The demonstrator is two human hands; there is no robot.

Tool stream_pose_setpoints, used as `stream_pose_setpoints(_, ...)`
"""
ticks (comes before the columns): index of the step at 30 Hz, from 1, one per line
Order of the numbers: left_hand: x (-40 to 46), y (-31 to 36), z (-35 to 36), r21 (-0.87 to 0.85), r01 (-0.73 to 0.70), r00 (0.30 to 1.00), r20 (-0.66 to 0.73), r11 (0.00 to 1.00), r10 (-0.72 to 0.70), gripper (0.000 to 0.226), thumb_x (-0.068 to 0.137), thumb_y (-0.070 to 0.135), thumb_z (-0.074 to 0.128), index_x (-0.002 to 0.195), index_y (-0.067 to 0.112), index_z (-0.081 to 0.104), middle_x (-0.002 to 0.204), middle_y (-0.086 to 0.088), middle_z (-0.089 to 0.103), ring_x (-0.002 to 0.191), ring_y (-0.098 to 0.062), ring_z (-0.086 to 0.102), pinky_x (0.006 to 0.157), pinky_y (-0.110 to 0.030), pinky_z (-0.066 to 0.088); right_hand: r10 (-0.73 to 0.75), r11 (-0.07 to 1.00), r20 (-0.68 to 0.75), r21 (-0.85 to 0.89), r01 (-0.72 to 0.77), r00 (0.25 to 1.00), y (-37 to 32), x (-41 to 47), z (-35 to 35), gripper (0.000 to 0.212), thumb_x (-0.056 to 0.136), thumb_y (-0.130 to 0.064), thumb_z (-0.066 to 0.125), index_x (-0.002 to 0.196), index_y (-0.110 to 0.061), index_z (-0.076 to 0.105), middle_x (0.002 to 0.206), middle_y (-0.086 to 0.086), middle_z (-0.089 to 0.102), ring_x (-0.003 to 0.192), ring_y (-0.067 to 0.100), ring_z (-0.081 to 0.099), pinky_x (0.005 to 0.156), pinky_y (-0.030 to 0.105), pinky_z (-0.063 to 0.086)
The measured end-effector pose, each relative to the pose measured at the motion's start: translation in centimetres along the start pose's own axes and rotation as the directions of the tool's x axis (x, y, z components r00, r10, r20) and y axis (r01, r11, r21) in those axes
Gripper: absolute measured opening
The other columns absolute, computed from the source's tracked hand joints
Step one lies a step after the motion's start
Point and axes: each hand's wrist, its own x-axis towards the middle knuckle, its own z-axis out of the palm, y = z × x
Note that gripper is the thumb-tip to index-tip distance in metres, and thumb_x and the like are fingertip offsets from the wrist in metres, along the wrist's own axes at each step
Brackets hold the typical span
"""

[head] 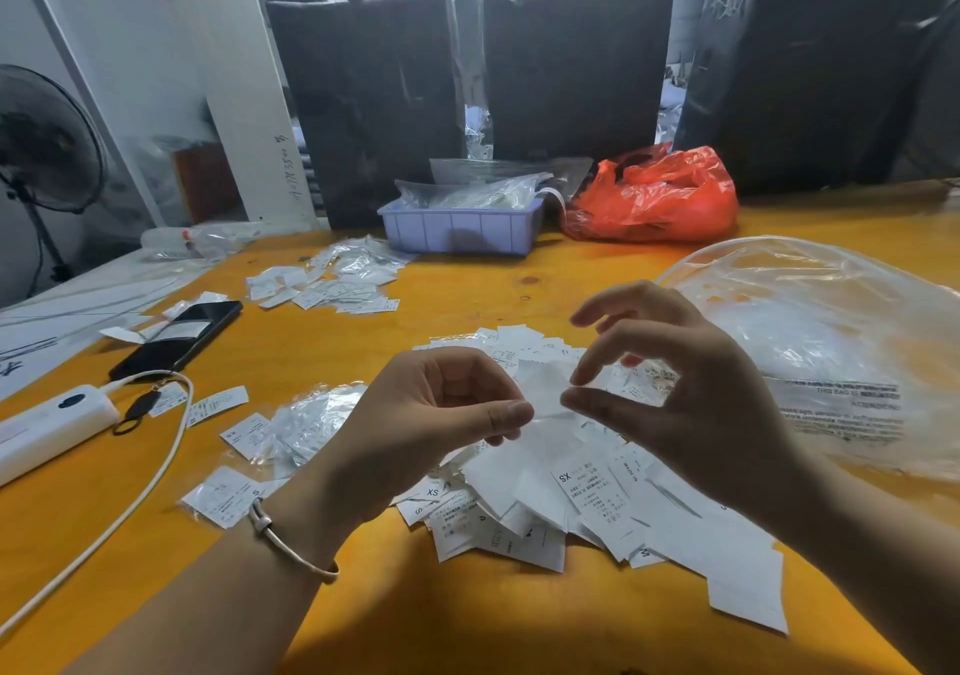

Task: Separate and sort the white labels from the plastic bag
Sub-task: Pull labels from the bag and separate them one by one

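Note:
A loose heap of white labels (597,498) lies on the orange table (363,596) in front of me. Above it I hold a small clear plastic bag (545,394) between both hands. My left hand (431,414), with a bracelet on the wrist, pinches its left edge with thumb and curled fingers. My right hand (691,388) pinches its right edge between thumb and index finger, the other fingers raised. I cannot tell what is inside the small bag.
A large clear plastic bag (810,321) lies at the right. Crumpled small bags and stray labels (311,425) sit to the left, and another pile (337,279) farther back. A phone (176,331), power bank (47,425), lilac tray (457,233) and red bag (660,196) stand around.

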Motion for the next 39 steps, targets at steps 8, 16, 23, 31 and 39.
stream_pose_setpoints(8,0.04,-0.06,0.29,0.067,0.029,0.995,0.093,0.997,-0.035,0.014,0.076,0.021,0.083,0.085,0.016,0.073,0.081,-0.005,0.073,0.075,-0.017,0.067,0.069,-0.021,0.054,-0.106,0.993,0.096,-0.035,0.11,0.99,-0.3,-0.17,0.49,0.012,0.076,-0.025,0.069,0.076,-0.013,0.065,0.094,-0.008,0.066,0.09,0.01,0.06,0.068,0.023,0.049)
stream_pose_setpoints(16,0.05,-0.19,0.27,0.102,-0.039,0.999,0.035,0.994,0.035,0.022,0.075,0.028,0.077,0.087,0.01,0.077,0.078,-0.006,0.074,0.072,-0.019,0.068,0.068,-0.026,0.057,0.033,0.997,0.219,0.063,-0.047,0.975,-0.2,-0.47,0.89,0.008,0.083,-0.019,0.072,0.09,-0.019,0.069,0.086,-0.013,0.064,0.08,0.01,0.061,0.069,0.025,0.049)
stream_pose_setpoints(23,0.11,-0.32,0.37,0.119,-0.039,0.999,0.032,0.992,0.035,0.016,0.077,0.019,0.078,0.089,0.008,0.078,0.078,-0.006,0.074,0.071,-0.016,0.068,0.066,-0.025,0.056,0.1,0.968,0.256,0.196,-0.154,0.961,-0.17,-0.3,0.81,0.017,0.076,-0.037,0.071,0.077,-0.02,0.07,0.088,-0.011,0.063,0.086,0.013,0.061,0.069,0.025,0.051)
stream_pose_setpoints(31,0.17,-0.31,0.58,0.135,-0.031,0.999,0.037,0.99,0.026,0.021,0.072,0.031,0.079,0.082,0.013,0.077,0.074,-0.001,0.073,0.068,-0.013,0.066,0.064,-0.023,0.054,0.136,0.922,0.223,0.327,-0.205,0.965,-0.36,-0.38,1.0,0.021,0.07,-0.033,0.073,0.074,-0.013,0.075,0.089,-0.006,0.067,0.087,0.015,0.063,0.068,0.032,0.052)
stream_pose_setpoints(39,0.07,-0.34,0.76,0.151,-0.04,0.999,0.033,0.988,0.036,0.023,0.071,0.033,0.08,0.077,0.012,0.076,0.068,0.001,0.071,0.063,-0.009,0.065,0.059,-0.017,0.049,0.183,0.905,0.327,0.312,-0.289,0.927,-0.64,-0.37,0.98,0.028,0.067,-0.042,0.073,0.077,-0.016,0.076,0.092,-0.006,0.07,0.089,0.01,0.064,0.071,0.036,0.053)
